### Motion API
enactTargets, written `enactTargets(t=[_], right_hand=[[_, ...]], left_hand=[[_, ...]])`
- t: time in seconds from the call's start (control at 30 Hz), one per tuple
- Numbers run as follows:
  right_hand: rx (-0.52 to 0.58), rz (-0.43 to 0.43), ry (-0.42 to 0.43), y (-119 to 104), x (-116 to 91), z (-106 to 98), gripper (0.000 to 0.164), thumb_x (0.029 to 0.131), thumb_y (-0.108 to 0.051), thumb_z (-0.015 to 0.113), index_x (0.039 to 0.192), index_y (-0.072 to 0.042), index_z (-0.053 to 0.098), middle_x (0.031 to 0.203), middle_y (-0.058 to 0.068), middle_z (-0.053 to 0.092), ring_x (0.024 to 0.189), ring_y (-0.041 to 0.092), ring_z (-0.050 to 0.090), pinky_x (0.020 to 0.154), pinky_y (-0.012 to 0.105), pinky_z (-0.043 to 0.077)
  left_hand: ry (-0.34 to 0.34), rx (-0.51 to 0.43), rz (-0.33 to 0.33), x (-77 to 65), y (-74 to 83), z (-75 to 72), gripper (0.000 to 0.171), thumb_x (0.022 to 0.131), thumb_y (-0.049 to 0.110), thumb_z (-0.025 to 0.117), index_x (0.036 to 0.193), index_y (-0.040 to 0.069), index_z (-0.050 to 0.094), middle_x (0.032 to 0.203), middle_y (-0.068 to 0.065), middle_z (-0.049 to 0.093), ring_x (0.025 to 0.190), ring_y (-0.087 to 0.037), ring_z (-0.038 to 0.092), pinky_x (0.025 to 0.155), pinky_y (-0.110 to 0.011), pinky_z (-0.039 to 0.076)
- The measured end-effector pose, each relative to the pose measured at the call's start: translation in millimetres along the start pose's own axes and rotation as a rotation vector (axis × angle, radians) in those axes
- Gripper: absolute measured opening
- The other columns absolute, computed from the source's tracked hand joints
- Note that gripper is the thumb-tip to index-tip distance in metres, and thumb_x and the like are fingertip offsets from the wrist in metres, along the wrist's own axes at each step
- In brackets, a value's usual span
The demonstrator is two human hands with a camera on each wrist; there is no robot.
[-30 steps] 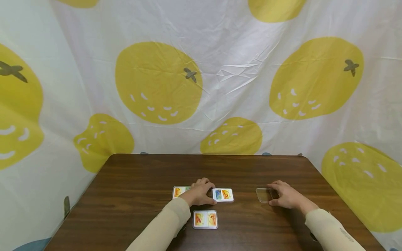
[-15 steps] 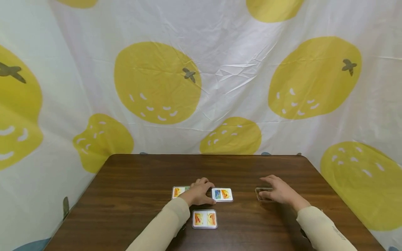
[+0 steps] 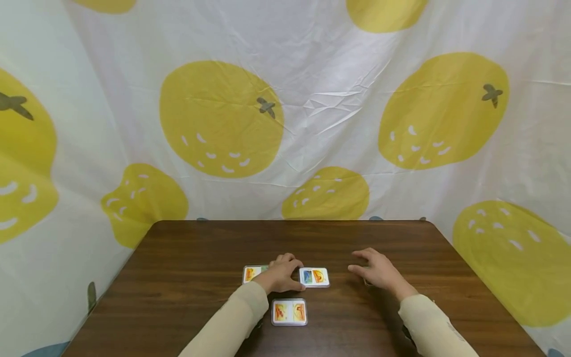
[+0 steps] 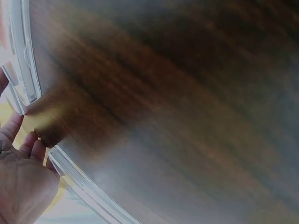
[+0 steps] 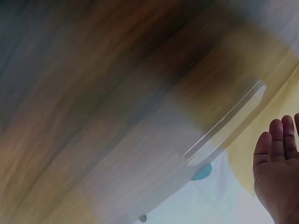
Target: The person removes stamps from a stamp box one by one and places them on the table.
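Note:
My left hand (image 3: 281,275) holds the left end of a clear card case (image 3: 315,277), thumb at its near corner and index finger at its far corner. A card with a blue and an orange picture lies in that case. In the left wrist view, the stacked edges of the case (image 4: 29,60) rise beside the fingers. My right hand (image 3: 377,270) hovers with fingers apart, over and partly hiding a clear plastic cover (image 5: 226,126). From the head, only a small corner of that cover shows below the hand.
A second cased card (image 3: 289,312) lies nearer to me, with red and yellow pictures. Another cased card (image 3: 254,273) is partly covered by my left hand. Everything rests on a dark wooden table (image 3: 187,277) before a lemon-print curtain (image 3: 312,124).
My right hand has let go of the clear cover and moved left above the table, toward the cased card. My left hand stays where it was.

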State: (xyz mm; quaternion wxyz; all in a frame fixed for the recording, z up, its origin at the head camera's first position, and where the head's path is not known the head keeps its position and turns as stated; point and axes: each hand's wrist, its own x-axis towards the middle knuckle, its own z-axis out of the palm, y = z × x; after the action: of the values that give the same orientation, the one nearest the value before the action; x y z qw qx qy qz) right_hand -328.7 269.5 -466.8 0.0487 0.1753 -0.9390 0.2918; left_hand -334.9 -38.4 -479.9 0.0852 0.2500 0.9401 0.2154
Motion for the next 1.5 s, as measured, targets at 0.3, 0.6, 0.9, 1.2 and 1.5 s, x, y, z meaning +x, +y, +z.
enactTargets(t=[0.3, 0.6, 0.9, 1.2, 1.5], right_hand=[[0.062, 0.088, 0.035, -24.6, 6.6, 12.6, 0.05, 0.095, -0.038, 0.066, 0.129, -0.002, 0.063, 0.124, 0.017, 0.061, 0.111, 0.036, 0.058, 0.091, 0.055, 0.046], [0.117, 0.156, 0.093, -38.5, 15.7, 30.1, 0.039, 0.094, -0.03, 0.069, 0.121, -0.002, 0.068, 0.12, 0.016, 0.063, 0.112, 0.035, 0.058, 0.095, 0.052, 0.045], [0.113, 0.236, 0.088, -48.6, 20.5, 42.8, 0.034, 0.094, -0.028, 0.069, 0.118, -0.003, 0.069, 0.12, 0.018, 0.061, 0.112, 0.036, 0.059, 0.094, 0.054, 0.045], [0.059, 0.213, 0.076, -50.6, 22.6, 54.0, 0.03, 0.091, -0.025, 0.072, 0.112, -0.004, 0.071, 0.115, 0.017, 0.062, 0.106, 0.035, 0.06, 0.092, 0.052, 0.045], [-0.007, 0.162, 0.08, -53.1, 23.5, 60.5, 0.025, 0.089, -0.024, 0.074, 0.105, -0.005, 0.073, 0.105, 0.013, 0.065, 0.101, 0.033, 0.062, 0.089, 0.051, 0.047]], left_hand=[[-0.001, 0.017, 0.0, -0.3, 0.0, 0.1, 0.054, 0.087, 0.04, 0.076, 0.132, 0.016, 0.058, 0.139, -0.008, 0.043, 0.131, -0.029, 0.038, 0.108, -0.048, 0.029], [-0.006, 0.013, 0.004, -1.3, -0.3, -0.1, 0.055, 0.088, 0.04, 0.075, 0.134, 0.015, 0.057, 0.139, -0.009, 0.043, 0.131, -0.029, 0.038, 0.109, -0.048, 0.029], [-0.002, 0.012, 0.005, 0.3, -0.7, 1.4, 0.055, 0.088, 0.039, 0.075, 0.134, 0.014, 0.057, 0.139, -0.01, 0.043, 0.131, -0.031, 0.038, 0.109, -0.048, 0.029], [-0.008, 0.024, -0.011, 0.5, -0.6, 2.1, 0.055, 0.087, 0.043, 0.075, 0.132, 0.018, 0.057, 0.14, -0.006, 0.043, 0.132, -0.028, 0.038, 0.109, -0.047, 0.029], [-0.006, 0.014, -0.013, -1.7, 2.9, -0.9, 0.053, 0.086, 0.041, 0.076, 0.131, 0.017, 0.059, 0.138, -0.006, 0.044, 0.13, -0.028, 0.039, 0.108, -0.048, 0.03]])
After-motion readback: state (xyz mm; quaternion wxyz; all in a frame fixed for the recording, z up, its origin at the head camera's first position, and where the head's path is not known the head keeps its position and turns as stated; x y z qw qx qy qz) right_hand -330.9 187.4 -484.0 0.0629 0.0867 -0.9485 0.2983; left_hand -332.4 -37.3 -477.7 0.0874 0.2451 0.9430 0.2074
